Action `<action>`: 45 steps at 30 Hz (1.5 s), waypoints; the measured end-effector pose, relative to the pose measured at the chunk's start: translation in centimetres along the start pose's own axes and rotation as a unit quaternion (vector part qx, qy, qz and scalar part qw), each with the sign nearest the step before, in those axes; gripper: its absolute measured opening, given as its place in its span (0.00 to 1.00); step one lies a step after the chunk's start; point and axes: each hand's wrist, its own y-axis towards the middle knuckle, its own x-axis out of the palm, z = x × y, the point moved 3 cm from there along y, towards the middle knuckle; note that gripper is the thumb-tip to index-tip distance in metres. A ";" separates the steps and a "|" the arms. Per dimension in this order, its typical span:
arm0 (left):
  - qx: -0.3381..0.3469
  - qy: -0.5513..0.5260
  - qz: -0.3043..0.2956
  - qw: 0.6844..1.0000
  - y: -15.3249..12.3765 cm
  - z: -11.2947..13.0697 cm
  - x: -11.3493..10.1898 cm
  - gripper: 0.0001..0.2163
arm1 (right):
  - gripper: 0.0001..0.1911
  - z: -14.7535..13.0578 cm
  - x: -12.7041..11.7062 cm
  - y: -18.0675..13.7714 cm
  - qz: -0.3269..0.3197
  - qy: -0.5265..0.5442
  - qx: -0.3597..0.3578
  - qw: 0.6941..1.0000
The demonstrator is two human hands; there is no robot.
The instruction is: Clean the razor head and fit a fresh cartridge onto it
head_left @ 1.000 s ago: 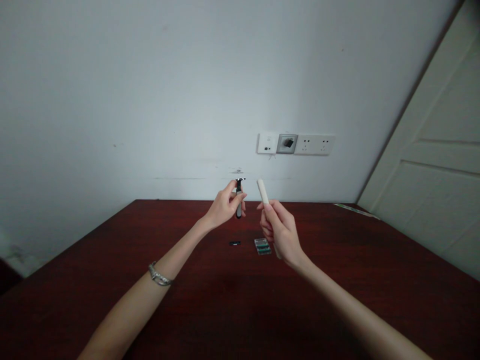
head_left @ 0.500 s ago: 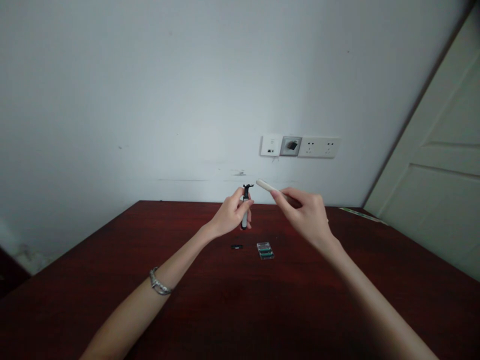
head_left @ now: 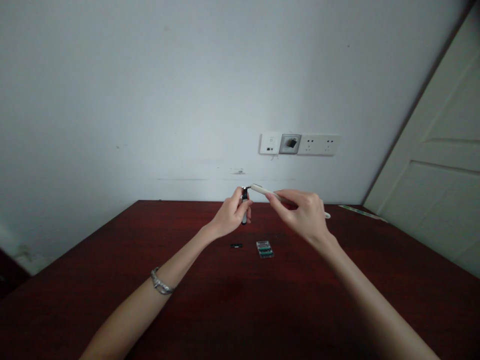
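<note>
My left hand (head_left: 233,212) is closed round the handle of a black and grey razor (head_left: 245,196), held upright with its narrow head at the top. My right hand (head_left: 305,215) grips a white toothbrush (head_left: 262,190) near its middle. The brush's bristle end is at the razor's head, touching or very nearly so; its other end sticks out behind my palm. Below them on the table lie a small black bar-shaped piece (head_left: 236,245), perhaps a blade cartridge, and a clear plastic case (head_left: 265,249) with teal-green pieces inside.
The dark red wooden table (head_left: 225,310) meets a pale wall, which carries a row of sockets (head_left: 318,145) and a black plug (head_left: 292,143). A thin green and white strip (head_left: 362,213) lies at the table's back right, near a white door (head_left: 442,165).
My right hand has brought the toothbrush left and slightly down, so its bristle end now meets the razor's head. My left hand has barely moved.
</note>
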 end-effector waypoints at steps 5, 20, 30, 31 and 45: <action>0.008 0.010 -0.013 1.000 0.0 -0.2 0.3 0.06 | 0.17 -1.2 0.7 -0.4 -0.031 0.034 -0.023 0.999; 0.022 -0.001 -0.030 0.999 0.0 -0.7 0.0 0.06 | 0.16 0.0 0.4 -0.8 -0.030 0.062 -0.022 0.997; 0.019 0.021 -0.062 0.998 -0.1 -0.1 0.1 0.06 | 0.15 0.0 0.9 -1.1 -0.033 0.025 -0.062 0.997; 0.016 0.017 -0.058 0.998 0.0 -0.2 0.1 0.06 | 0.15 0.2 0.9 -1.0 -0.033 0.018 -0.066 0.997; 0.023 -0.022 -0.009 0.999 0.1 -0.9 -1.0 0.07 | 0.19 2.8 0.5 0.4 -0.024 0.057 -0.003 0.998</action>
